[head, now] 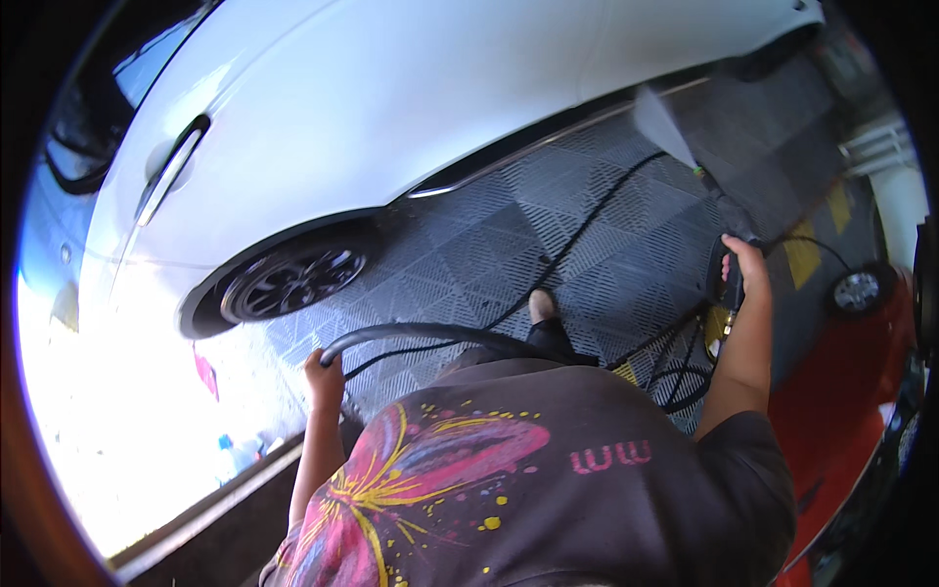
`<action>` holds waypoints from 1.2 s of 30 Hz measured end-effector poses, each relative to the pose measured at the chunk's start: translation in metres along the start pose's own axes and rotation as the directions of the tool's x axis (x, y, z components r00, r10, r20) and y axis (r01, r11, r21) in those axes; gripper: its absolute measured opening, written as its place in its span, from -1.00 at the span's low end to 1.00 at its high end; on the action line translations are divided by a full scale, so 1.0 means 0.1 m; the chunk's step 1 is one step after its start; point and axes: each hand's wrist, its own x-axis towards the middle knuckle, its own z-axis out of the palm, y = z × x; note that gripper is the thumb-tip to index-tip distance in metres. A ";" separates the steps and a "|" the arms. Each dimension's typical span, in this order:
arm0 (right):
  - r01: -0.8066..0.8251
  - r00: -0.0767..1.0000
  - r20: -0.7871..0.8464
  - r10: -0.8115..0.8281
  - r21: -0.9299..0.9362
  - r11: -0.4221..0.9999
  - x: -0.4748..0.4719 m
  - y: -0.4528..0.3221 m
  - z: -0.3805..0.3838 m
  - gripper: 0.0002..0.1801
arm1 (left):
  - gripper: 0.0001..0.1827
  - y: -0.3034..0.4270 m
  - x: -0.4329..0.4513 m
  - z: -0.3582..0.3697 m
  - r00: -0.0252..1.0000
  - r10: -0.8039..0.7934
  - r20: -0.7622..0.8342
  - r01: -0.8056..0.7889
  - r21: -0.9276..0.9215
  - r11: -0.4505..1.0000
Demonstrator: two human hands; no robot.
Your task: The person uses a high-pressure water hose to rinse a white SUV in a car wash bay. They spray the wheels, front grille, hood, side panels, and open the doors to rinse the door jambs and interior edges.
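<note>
My right hand (747, 265) grips the handle of a pressure washer spray gun (722, 202), held out to the right. A white fan of water (664, 128) leaves its nozzle toward the lower edge of a white car (411, 95). My left hand (323, 374) is closed around a thick black hose (433, 332), which arcs across in front of my body. Near the left hand is the car's wheel (301, 282) with dark multi-spoke rims. A brass-coloured fitting (728, 323) joins the bottom of the gun.
Grey slatted floor tiles (469, 249) lie beneath the car, with a thinner black hose (579, 242) running across them. Loops of hose (678, 389) lie beside me at right. A red car (829, 411) stands at the far right, its wheel (858, 290) showing. Glare washes out the left.
</note>
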 end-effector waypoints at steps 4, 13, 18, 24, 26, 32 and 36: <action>-0.037 0.940 0.332 0.085 -0.146 0.989 -0.06 0.00 1.10 -0.70 | -0.76 0.06 -0.08 0.03 0.998 -0.056 -0.015 0.057 0.015 0.998; 0.446 0.638 0.769 -0.024 -0.344 0.827 -1.09 -0.13 2.40 -0.65 | -0.62 -0.03 0.03 -0.10 1.000 0.025 0.002 -0.025 0.097 0.995; 0.504 0.835 0.432 -0.341 -0.352 0.789 -1.80 -0.55 2.07 -0.50 | -0.58 -0.51 0.08 -0.22 1.000 0.008 0.021 -0.009 0.041 0.999; 0.953 0.300 0.595 -0.746 -0.166 0.252 -3.13 -0.87 2.15 -0.42 | -0.61 -0.96 0.13 -0.22 0.993 0.041 0.109 -0.039 -0.023 0.999; 0.993 0.112 0.715 -0.690 -0.060 0.098 -3.44 -0.79 2.45 -0.31 | -0.60 -1.07 0.13 -0.27 0.993 0.116 0.034 -0.113 -0.080 0.990; 0.988 0.124 0.907 -0.403 -0.149 -0.032 -3.77 -0.52 3.11 -0.26 | -0.74 -1.42 0.09 -0.43 0.980 0.154 0.128 -0.144 -0.085 0.986; 0.997 0.072 0.780 -0.622 -0.048 0.054 -3.79 -0.62 2.86 -0.19 | -0.78 -1.63 -0.03 -0.42 0.980 0.140 0.142 -0.133 -0.054 0.990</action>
